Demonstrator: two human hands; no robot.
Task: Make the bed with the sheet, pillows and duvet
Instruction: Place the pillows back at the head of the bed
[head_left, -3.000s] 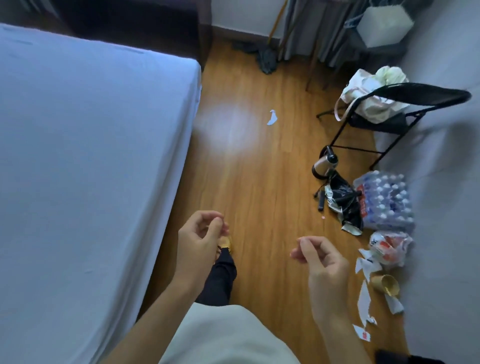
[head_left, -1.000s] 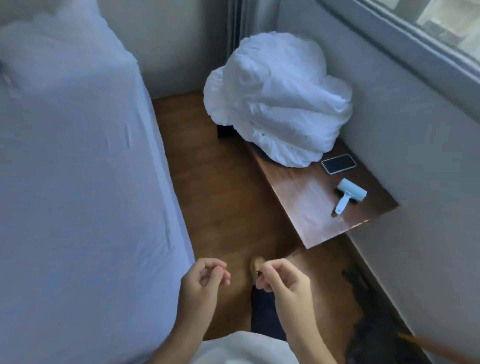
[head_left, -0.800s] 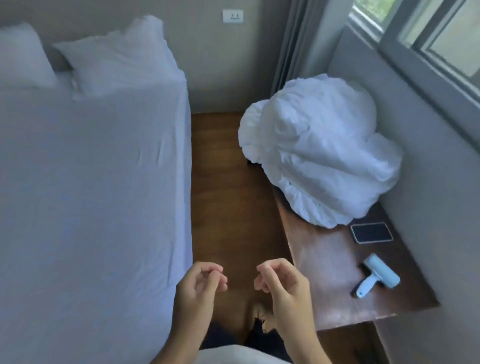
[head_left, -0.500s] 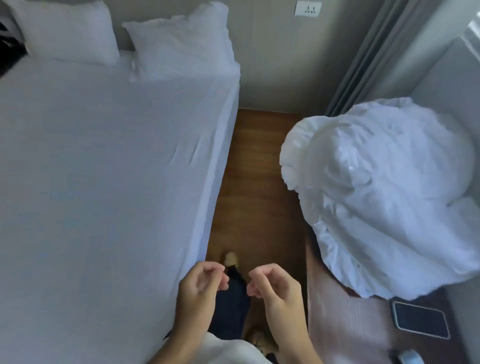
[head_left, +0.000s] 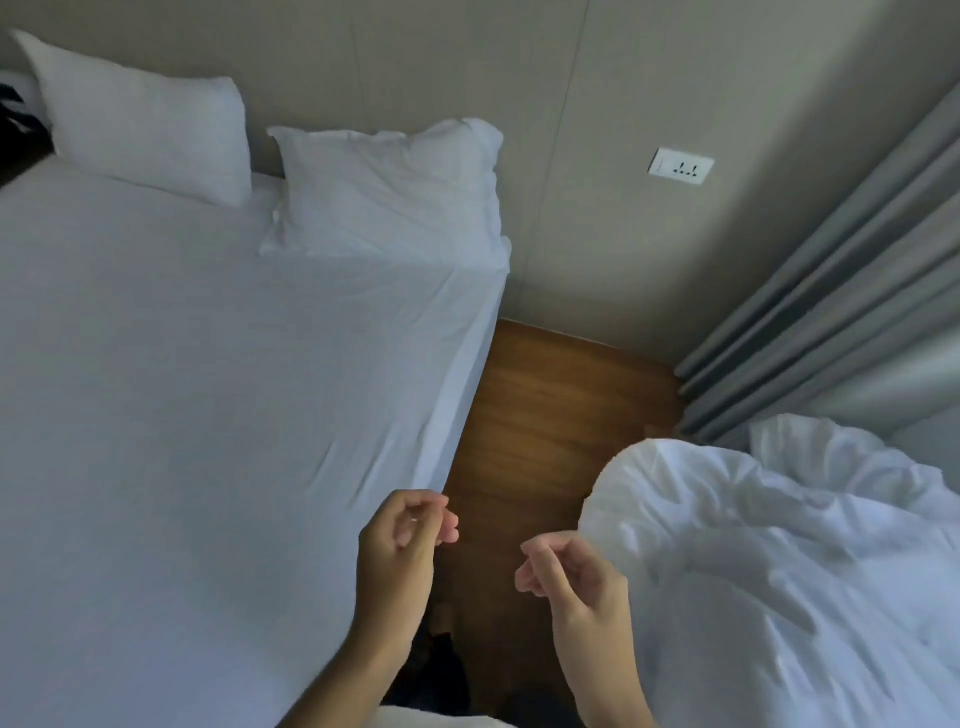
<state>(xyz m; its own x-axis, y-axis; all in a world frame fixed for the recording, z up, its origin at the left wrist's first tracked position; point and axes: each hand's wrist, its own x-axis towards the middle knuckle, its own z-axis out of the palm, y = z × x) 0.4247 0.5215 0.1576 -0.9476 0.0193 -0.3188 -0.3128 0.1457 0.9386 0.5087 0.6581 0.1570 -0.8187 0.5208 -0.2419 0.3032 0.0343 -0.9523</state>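
Standing in the gap of wooden floor (head_left: 545, 415) between the bed and the heap of bedding, the person holds both hands loosely curled and empty in the lower middle of the frame. The left hand (head_left: 397, 545) hovers over the mattress edge; the right hand (head_left: 574, 577) hangs just beside the duvet (head_left: 779, 571), which lies bunched at lower right, off the bed, probably parked there so the mattress could be dressed first. The sheet (head_left: 208, 389) is already stretched across the mattress on the left, and two pillows (head_left: 384, 192) sit against the wall at upper left, so the duvet looks like the remaining step.

Compared with half a second ago, the view has moved closer to the head of the bed: the duvet now fills the lower right corner, the wall socket (head_left: 680, 167) sits lower in the frame, and the phone has dropped out of sight. The hands keep the same relaxed curl.
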